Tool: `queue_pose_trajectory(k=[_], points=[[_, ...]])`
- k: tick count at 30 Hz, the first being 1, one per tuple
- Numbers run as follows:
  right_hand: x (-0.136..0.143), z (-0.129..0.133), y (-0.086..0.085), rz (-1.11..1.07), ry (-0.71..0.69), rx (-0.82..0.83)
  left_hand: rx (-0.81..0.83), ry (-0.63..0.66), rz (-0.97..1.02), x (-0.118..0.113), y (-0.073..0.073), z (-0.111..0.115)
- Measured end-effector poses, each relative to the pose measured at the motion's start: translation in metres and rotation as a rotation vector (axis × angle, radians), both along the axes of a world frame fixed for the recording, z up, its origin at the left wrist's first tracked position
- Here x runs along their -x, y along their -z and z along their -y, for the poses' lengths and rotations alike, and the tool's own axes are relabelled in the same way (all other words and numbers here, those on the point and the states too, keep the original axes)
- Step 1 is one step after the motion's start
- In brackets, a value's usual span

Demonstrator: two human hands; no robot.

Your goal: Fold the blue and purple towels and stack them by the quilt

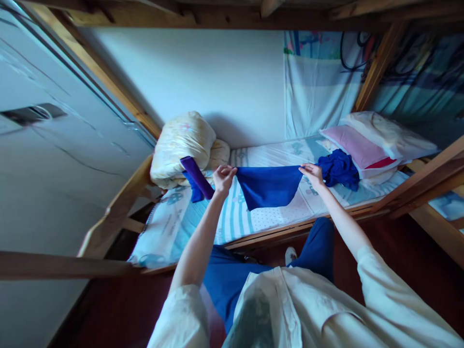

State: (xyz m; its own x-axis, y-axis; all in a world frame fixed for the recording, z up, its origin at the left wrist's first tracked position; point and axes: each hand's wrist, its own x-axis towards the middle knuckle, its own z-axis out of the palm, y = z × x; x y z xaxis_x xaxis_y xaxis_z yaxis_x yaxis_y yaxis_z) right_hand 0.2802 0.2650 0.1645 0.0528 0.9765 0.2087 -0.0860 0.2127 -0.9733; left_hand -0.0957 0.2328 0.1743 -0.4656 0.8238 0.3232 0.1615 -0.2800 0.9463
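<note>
A blue cloth [270, 187] hangs stretched out over the lower bunk's patterned sheet. My left hand [224, 179] pinches its upper left corner. At the upper right corner, the fingers of my right hand [312, 173] are closed on the same cloth. Just left of my left hand lies a folded purple cloth [196, 176], resting on a folded blue cloth [195, 192]. A crumpled heap of blue cloth [339, 169] sits on the bed beyond my right hand.
A bundled cream quilt [184, 147] stands at the bed's left end. Pillows [357, 145] are stacked at the right end. Wooden bunk posts [379, 67] and an overhead frame [224, 18] surround the bed. A light curtain [319, 92] hangs behind it.
</note>
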Motion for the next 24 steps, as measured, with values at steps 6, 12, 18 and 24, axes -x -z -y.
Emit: queue_pose_trajectory(k=[6,12,18,24], points=[[0.005,0.007,-0.010,0.054,-0.057,-0.009,-0.023,-0.022,0.064,0.008,-0.006,0.022],[-0.007,0.031,-0.012,0.107,-0.070,0.062,0.089,0.039,0.051,0.013,0.001,0.068],[-0.022,0.051,-0.011,0.184,-0.162,0.196,0.268,0.066,0.084,0.020,0.019,0.112],[-0.015,0.033,-0.001,0.209,-0.224,0.299,0.408,0.121,0.086,0.031,0.035,0.106]])
